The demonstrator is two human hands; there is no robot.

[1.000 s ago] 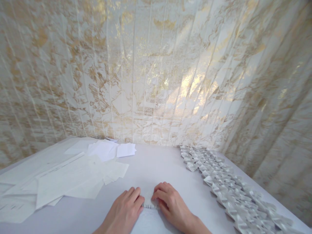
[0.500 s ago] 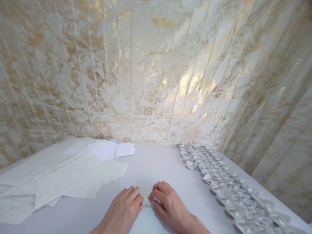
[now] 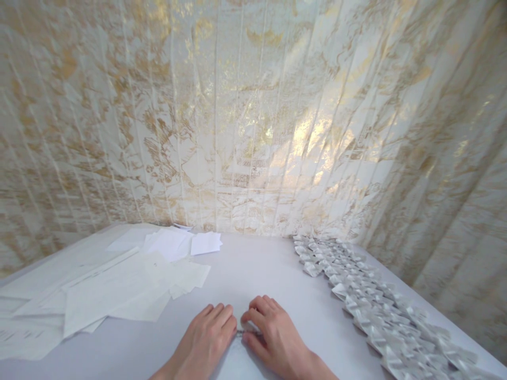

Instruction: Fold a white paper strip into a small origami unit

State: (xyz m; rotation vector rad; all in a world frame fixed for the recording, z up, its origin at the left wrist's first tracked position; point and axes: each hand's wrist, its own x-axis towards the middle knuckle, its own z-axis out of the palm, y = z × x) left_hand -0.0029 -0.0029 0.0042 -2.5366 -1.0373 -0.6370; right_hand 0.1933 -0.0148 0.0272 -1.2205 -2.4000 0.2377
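A sheet of paper (image 3: 238,359) lies on the table just in front of me, with a narrow dark-marked strip along its far edge, likely a fold. My left hand (image 3: 209,338) presses down on the left part of that edge, its fingers bent and close together. Opposite it, my right hand (image 3: 275,335) is closed on the right part, thumb and curled fingers pinching the edge. Only a short bit of the strip shows between the hands; the rest is hidden under them.
Loose white paper sheets (image 3: 119,290) lie spread at the left, with a small stack of cut paper (image 3: 206,243) behind them. Rows of folded paper pieces (image 3: 368,301) run along the right side of the white table (image 3: 253,269). A patterned curtain (image 3: 222,132) hangs behind.
My left hand has slid a little to the right, nearer my right hand. Less of the marked strip shows between them. The view has shifted slightly.
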